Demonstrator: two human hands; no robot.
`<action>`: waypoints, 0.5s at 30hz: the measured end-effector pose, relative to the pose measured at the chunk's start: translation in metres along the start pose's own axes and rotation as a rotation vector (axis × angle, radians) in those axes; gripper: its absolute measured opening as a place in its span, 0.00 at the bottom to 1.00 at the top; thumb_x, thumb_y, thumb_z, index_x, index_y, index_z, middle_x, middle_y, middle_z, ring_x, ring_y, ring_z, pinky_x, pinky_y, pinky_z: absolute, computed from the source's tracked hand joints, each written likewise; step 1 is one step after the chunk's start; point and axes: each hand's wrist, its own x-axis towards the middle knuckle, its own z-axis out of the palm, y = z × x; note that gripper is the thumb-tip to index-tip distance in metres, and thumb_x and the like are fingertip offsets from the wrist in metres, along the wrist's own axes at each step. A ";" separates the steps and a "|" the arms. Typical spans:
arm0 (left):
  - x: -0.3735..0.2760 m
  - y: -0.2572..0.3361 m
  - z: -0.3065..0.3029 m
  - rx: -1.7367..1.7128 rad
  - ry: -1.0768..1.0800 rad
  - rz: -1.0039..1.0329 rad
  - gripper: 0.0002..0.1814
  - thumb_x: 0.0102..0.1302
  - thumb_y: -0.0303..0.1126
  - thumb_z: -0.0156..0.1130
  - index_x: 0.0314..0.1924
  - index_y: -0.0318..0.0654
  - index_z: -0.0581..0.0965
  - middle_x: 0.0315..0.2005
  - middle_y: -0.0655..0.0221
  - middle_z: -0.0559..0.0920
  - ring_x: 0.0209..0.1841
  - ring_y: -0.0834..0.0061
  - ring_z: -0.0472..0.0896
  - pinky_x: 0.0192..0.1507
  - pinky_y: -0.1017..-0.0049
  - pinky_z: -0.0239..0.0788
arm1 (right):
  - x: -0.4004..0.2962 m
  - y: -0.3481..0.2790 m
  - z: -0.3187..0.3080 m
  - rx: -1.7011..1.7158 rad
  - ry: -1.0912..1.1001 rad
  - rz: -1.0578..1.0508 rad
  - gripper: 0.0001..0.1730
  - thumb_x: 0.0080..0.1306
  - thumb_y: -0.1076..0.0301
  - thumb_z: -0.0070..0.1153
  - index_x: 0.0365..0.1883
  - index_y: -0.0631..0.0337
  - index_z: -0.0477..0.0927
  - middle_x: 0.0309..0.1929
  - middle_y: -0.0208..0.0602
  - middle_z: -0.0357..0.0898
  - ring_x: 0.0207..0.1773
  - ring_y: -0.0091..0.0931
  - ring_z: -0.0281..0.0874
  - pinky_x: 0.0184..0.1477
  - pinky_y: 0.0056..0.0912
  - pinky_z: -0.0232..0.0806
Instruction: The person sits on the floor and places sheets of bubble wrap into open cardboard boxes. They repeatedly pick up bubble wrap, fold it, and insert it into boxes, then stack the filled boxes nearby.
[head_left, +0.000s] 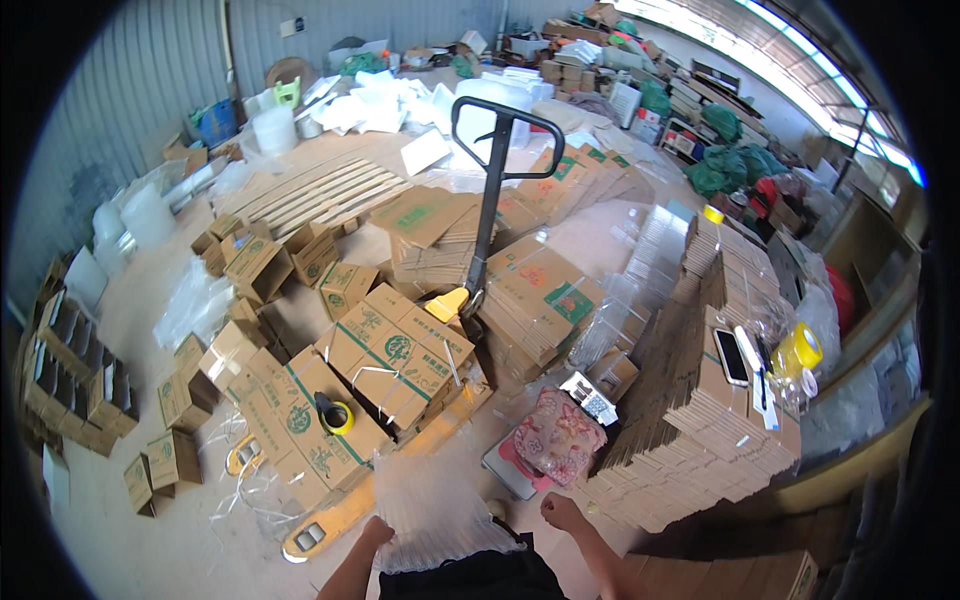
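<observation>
My left hand is closed on the left edge of a translucent ribbed plastic packing sheet, which lies against my front at the bottom centre. My right hand is held to the right of the sheet, apart from it, fingers curled; whether anything small is in it cannot be told. Just beyond the right hand is a pink patterned cushion on a low seat, with a white calculator behind it. Ahead, bundled flat cartons lie on the forks of a yellow pallet truck, and a tape dispenser rests on them.
A tall stack of flattened cartons stands at the right, with a phone and tape rolls on top. Open cartons stand on the floor at the left. The pallet truck's black handle rises ahead, before a wooden pallet.
</observation>
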 end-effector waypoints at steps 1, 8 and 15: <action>0.001 -0.008 0.005 -0.196 0.008 -0.046 0.14 0.55 0.39 0.54 0.23 0.40 0.82 0.27 0.59 0.84 0.31 0.56 0.82 0.38 0.62 0.72 | -0.008 0.001 0.012 0.271 0.121 0.109 0.11 0.56 0.60 0.53 0.32 0.58 0.78 0.26 0.42 0.80 0.28 0.39 0.79 0.35 0.40 0.72; -0.071 -0.022 0.037 -1.205 -0.026 -0.456 0.14 0.53 0.35 0.59 0.22 0.29 0.79 0.22 0.60 0.84 0.23 0.66 0.83 0.31 0.69 0.74 | -0.095 0.013 0.164 -0.075 -0.299 0.344 0.28 0.60 0.43 0.54 0.34 0.64 0.83 0.33 0.48 0.83 0.31 0.33 0.81 0.36 0.36 0.72; -0.146 -0.027 0.093 -0.966 -0.002 -0.343 0.23 0.60 0.51 0.58 0.38 0.37 0.82 0.27 0.56 0.83 0.31 0.59 0.82 0.35 0.61 0.72 | -0.139 -0.035 0.177 -0.056 -0.425 0.084 0.25 0.64 0.47 0.52 0.40 0.64 0.82 0.35 0.42 0.82 0.37 0.32 0.78 0.41 0.37 0.69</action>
